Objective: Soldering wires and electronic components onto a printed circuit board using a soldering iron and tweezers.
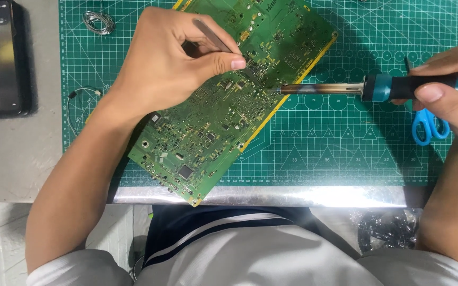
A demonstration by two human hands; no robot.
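Metal tweezers (213, 36) pinched in left-hand fingers (229, 62), tips apparently touching circuit board (213, 116)

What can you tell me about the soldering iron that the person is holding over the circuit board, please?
The soldering iron lies nearly level, pointing left. It has a teal and black handle gripped by the right hand, a teal collar, then a metal barrel, heat-darkened in places. Its tip meets the green circuit board near the board's yellow-edged right side, close to the tweezers held in the left hand. The barrel crosses above the green cutting mat; blue-handled scissors lie just beneath the handle.
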